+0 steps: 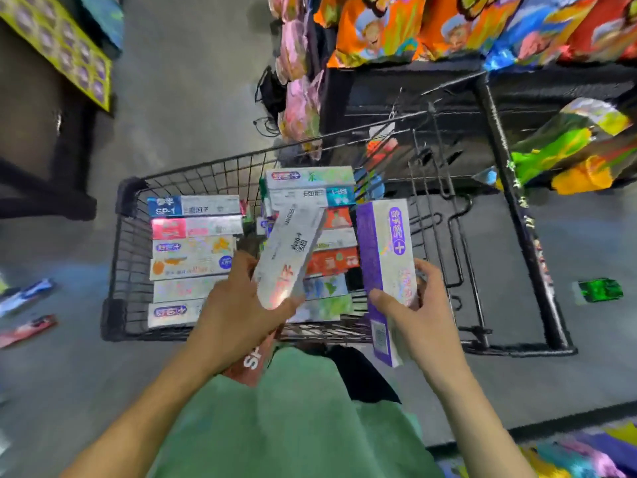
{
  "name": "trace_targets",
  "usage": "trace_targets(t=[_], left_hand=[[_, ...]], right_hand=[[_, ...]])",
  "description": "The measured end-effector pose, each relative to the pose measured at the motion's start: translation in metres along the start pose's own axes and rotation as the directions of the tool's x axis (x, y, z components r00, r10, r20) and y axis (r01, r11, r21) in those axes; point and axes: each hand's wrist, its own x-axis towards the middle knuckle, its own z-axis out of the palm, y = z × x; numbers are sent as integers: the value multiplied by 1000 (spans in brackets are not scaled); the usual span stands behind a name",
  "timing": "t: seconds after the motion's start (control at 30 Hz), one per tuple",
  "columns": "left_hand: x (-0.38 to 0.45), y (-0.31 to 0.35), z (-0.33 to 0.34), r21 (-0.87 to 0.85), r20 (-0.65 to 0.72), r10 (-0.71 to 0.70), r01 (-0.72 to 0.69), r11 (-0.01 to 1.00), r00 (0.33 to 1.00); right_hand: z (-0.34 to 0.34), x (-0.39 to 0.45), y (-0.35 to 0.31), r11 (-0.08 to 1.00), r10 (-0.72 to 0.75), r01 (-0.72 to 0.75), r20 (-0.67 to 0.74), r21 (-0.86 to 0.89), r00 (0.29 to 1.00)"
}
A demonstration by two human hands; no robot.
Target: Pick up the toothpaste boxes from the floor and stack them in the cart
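A black wire cart (124, 257) stands in front of me with two stacks of toothpaste boxes inside, a left stack (193, 257) and a right stack (320, 201). My left hand (241, 305) grips a silver-white toothpaste box (293, 250) tilted over the cart's near side, with a red box (250, 363) under the same hand. My right hand (424, 305) holds a purple and white toothpaste box (386, 263) upright at the right side of the basket.
More boxes lie on the grey floor at the left, one blue and white (24, 294) and one red (27, 329). A green packet (599, 289) lies on the floor at the right. Shelves of colourful bags (413, 25) stand behind the cart.
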Motion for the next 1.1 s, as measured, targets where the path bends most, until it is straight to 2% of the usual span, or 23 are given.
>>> trace_targets(t=[0.1,0.23,0.33,0.57,0.67,0.9,1.1], left_hand=[[16,-2,15,201,59,15,-26,979,998],[58,-30,50,401,139,119,-166,901,983],[95,-60,87,521,246,281,-371,769,928],[154,-107,166,631,480,256,-533,564,839],[166,-117,183,680,494,223,-533,504,841],[171,-123,192,736,446,230,-500,455,865],[162,-123,184,775,316,190,-368,514,930]], right_hand=[[-25,36,4,995,-23,34,115,-95,993],[-48,65,18,972,-60,112,241,-207,969],[-52,84,37,966,-66,121,235,-227,970],[-51,99,75,968,-44,105,259,-226,965],[-54,100,88,968,-46,113,284,-225,958],[-61,101,103,971,-16,84,286,-225,958],[-55,113,99,939,-41,145,318,-311,947]])
